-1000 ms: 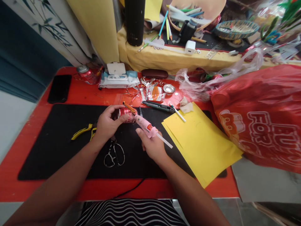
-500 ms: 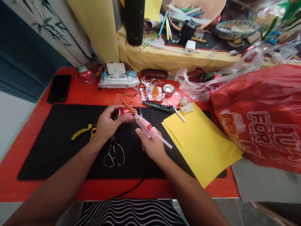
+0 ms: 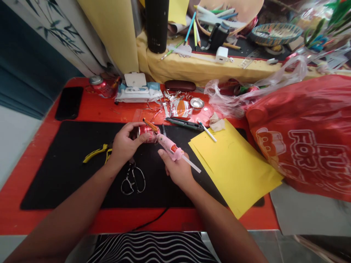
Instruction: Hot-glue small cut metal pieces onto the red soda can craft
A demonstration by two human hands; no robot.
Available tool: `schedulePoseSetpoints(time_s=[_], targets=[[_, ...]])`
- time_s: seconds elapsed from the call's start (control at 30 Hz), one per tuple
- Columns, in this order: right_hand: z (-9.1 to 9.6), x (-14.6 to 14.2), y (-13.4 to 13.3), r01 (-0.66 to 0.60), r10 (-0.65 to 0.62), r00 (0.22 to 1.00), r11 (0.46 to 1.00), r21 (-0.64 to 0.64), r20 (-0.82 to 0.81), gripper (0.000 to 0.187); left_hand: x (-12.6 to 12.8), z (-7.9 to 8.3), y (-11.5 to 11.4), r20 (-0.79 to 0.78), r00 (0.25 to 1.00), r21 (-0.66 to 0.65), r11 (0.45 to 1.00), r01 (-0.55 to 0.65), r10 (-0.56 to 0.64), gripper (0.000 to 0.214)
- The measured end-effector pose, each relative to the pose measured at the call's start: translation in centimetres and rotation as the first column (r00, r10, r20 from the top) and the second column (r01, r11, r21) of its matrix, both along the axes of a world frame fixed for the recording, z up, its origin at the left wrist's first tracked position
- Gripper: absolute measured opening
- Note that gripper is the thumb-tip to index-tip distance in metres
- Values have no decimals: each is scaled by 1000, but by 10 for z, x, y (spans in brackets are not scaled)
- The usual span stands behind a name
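My left hand [image 3: 126, 142] is closed around a small red can piece [image 3: 148, 134], steadying it above the black mat [image 3: 82, 175]. In my right hand [image 3: 177, 168] is a pink hot glue gun [image 3: 168, 143], with a white glue stick [image 3: 192, 164] poking out of its rear. The gun's front end meets the can's right side, where an orange strip [image 3: 150, 125] lies along the top. Whether the nozzle touches the can is hard to make out. Beneath my left wrist lie scissors [image 3: 133, 180] with wire-like handles and yellow-handled pliers [image 3: 95, 153], both partly covered.
Yellow paper sheets [image 3: 233, 168] lie right of the mat, with a white pen [image 3: 207, 132] on their corner. Behind are a utility knife [image 3: 185, 123], metal scraps [image 3: 179, 108], a wipes pack [image 3: 139, 93] and a phone [image 3: 69, 103]. A red plastic bag [image 3: 304, 135] bulges at the right.
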State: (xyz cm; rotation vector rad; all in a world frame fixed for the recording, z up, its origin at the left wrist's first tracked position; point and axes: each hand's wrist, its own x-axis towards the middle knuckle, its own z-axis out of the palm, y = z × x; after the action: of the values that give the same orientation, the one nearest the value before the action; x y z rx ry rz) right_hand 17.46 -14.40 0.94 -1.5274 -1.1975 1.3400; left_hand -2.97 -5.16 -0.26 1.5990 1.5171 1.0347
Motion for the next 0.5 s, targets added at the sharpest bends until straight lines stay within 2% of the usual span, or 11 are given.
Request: schedulePoseSetpoints(time_s=[0.2, 0.5], targets=[[-1, 0, -1, 4, -3, 1000, 999, -32, 11, 50, 1, 3, -1, -33, 999, 8, 1000, -23, 24, 48], [1, 0, -1, 10, -10, 1000, 1000, 1, -18, 49, -1, 2, 0, -19, 1000, 21, 1000, -16, 16, 49]])
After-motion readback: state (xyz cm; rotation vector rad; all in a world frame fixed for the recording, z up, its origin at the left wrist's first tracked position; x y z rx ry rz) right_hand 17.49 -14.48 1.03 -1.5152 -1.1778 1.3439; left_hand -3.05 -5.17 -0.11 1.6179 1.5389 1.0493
